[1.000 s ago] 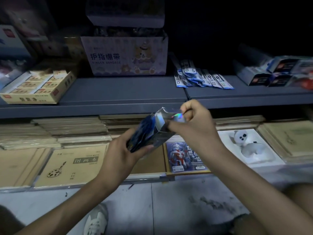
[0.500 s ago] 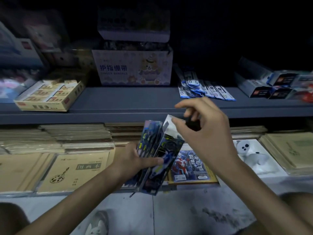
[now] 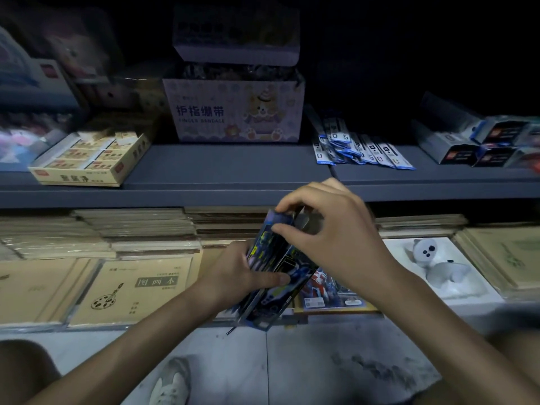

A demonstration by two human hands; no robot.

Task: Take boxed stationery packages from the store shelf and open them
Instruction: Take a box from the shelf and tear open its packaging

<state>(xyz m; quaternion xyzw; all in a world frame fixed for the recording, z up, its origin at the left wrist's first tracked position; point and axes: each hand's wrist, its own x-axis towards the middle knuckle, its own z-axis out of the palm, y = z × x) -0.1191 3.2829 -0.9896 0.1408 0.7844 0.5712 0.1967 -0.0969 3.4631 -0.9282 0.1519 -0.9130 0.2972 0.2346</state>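
Observation:
A long dark blue printed stationery box (image 3: pixel 274 276) stands nearly upright in front of the lower shelf. My left hand (image 3: pixel 248 273) grips its middle, thumb across the front face. My right hand (image 3: pixel 330 238) curls over the box's top end, fingers and thumb pinching the top flap. The box's lower end points down toward the floor.
The grey upper shelf (image 3: pixel 233 165) holds a yellow carton of small boxes (image 3: pixel 87 159), a finger bandage box (image 3: pixel 233 109), blue refill packets (image 3: pixel 359 147) and dark boxes (image 3: pixel 479 144). Below lie stacks of brown notebooks (image 3: pixel 131 287) and a white bear cover (image 3: pixel 435 264). A white shoe (image 3: pixel 169 384) is on the floor.
The box swung from tilted to nearly upright and came lower. My right hand went from pulling the flap up to closing over the top end. The view tilted down.

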